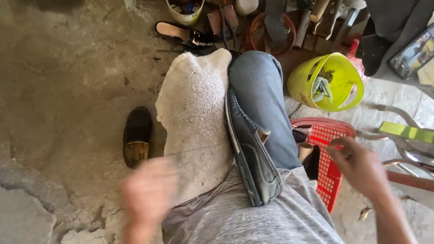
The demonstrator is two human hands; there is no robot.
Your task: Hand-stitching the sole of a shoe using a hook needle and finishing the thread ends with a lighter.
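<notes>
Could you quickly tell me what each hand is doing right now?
Left hand: blurred, cannot tell.
Right hand: fingers curled at the red plastic basket; grip unclear.

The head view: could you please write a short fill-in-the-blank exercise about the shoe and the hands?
1. The dark slip-on shoe lies on the person's ____.
2. The right hand reaches to a ____ plastic basket.
3. The left hand is beside a ____ cloth over the knee.
4. The open bucket on the ground is ____.

Missing words: lap; red; white; yellow-green
</notes>
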